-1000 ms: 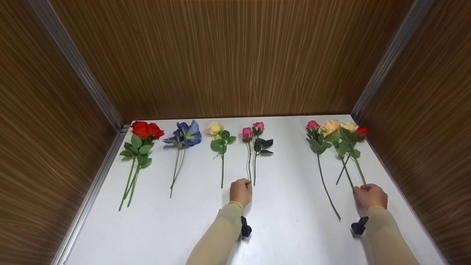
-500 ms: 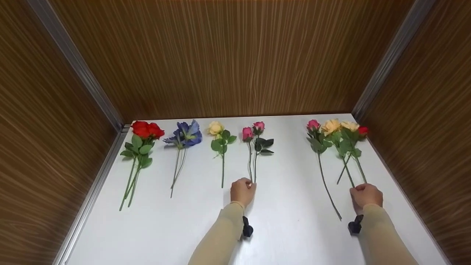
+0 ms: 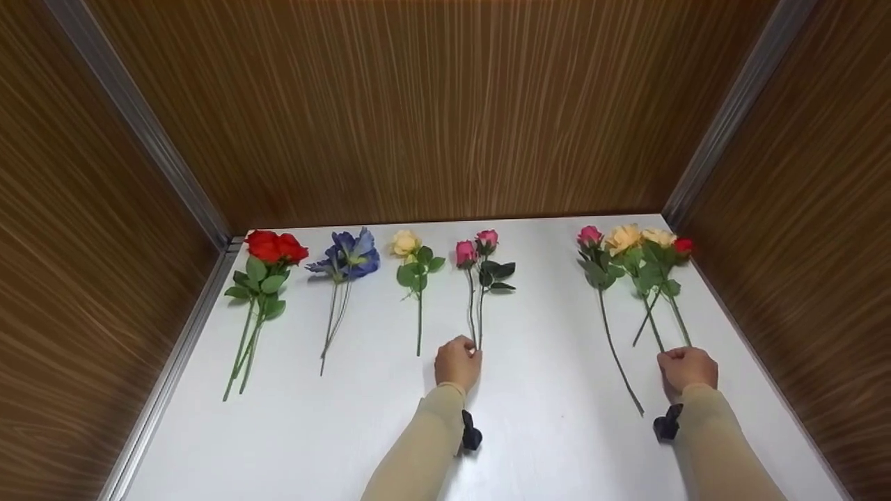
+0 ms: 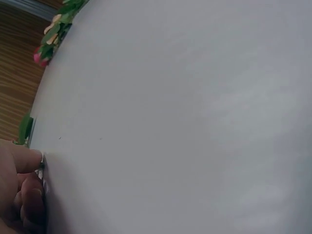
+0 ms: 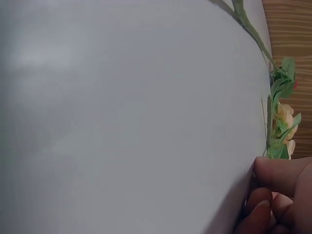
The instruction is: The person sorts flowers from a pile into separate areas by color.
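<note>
A pale grey desk (image 3: 543, 417) sits in a nook walled on three sides by brown wood-grain panels (image 3: 431, 111) with metal strips at the corners, and flowers lie across it in a row: red roses (image 3: 268, 268), a blue flower (image 3: 348, 257) and a cream rose (image 3: 412, 264) to the left. The left hand (image 3: 457, 362) has its fingers curled round the stem ends of the pink roses (image 3: 477, 278) at mid-desk. The right hand (image 3: 686, 367) grips the stems of the mixed bunch (image 3: 644, 261) near the right wall, just beside a loose pink rose (image 3: 598, 278).
</note>
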Demonstrator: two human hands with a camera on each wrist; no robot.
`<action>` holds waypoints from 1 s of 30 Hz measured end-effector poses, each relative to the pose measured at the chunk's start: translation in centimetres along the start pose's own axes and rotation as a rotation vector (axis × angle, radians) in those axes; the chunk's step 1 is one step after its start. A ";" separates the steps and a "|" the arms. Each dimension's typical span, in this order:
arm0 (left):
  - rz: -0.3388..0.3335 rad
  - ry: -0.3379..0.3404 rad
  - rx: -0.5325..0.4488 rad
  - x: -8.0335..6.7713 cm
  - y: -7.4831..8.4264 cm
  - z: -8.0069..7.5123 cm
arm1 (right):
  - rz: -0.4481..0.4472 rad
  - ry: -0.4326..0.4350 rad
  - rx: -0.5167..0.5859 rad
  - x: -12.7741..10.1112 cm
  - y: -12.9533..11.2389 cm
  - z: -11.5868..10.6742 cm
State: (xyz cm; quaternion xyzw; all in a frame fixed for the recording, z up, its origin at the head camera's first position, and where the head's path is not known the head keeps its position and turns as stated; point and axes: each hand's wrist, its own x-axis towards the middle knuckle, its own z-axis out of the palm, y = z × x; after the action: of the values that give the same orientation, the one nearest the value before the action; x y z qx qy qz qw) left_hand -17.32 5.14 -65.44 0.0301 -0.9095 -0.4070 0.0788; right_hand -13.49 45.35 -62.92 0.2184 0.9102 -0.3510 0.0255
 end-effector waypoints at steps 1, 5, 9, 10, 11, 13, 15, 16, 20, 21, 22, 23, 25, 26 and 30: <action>0.001 0.002 0.001 0.0 0.0 0.0 | -0.003 -0.012 -0.001 0.1 0.1 -0.1; 0.011 0.009 0.000 -0.1 -0.1 0.1 | -0.015 -0.046 -0.010 0.1 0.2 -0.4; 0.026 0.008 -0.003 -0.1 -0.1 0.0 | -0.013 -0.056 -0.008 0.1 0.4 -0.5; 0.027 0.007 -0.005 -0.1 -0.1 0.0 | -0.014 -0.055 -0.006 0.1 0.4 -0.5; 0.025 0.005 -0.005 -0.1 -0.1 0.0 | -0.017 -0.053 -0.007 0.1 0.5 -0.5; 0.016 0.002 -0.011 -0.1 -0.1 -0.1 | -0.022 -0.051 -0.007 0.1 0.5 -0.4; 0.010 -0.002 -0.022 -0.1 -0.1 -0.1 | -0.025 -0.053 -0.006 0.2 0.6 -0.4; 0.009 -0.002 -0.030 -0.1 -0.1 -0.2 | -0.025 -0.054 -0.006 0.3 0.6 -0.4; 0.012 -0.020 -0.074 0.1 -0.3 -0.5 | 0.006 -0.063 0.035 0.3 0.7 -0.4; 0.013 -0.029 -0.092 0.1 -0.4 -0.6 | 0.016 -0.067 0.053 0.3 0.8 -0.5; 0.008 -0.043 -0.115 0.2 -0.4 -0.7 | 0.036 -0.075 0.081 0.2 0.7 -0.5; 0.003 -0.057 -0.142 0.3 -0.5 -0.8 | 0.051 -0.089 0.114 0.1 0.7 -0.7; -0.021 -0.087 -0.193 0.6 -0.8 -1.0 | 0.079 -0.116 0.188 -0.1 0.5 -0.8; -0.029 -0.099 -0.212 0.7 -0.9 -1.1 | 0.088 -0.123 0.230 -0.3 0.2 -0.9; -0.041 -0.119 -0.255 0.9 -0.9 -2.0 | 0.078 -0.118 0.403 -0.9 -1.4 -0.8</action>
State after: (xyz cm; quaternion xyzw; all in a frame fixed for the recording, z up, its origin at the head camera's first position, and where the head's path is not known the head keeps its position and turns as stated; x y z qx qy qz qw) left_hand -17.91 2.95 -64.70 0.0142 -0.8528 -0.5217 0.0196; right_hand -13.16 44.61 -61.20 0.2332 0.8093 -0.5369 0.0484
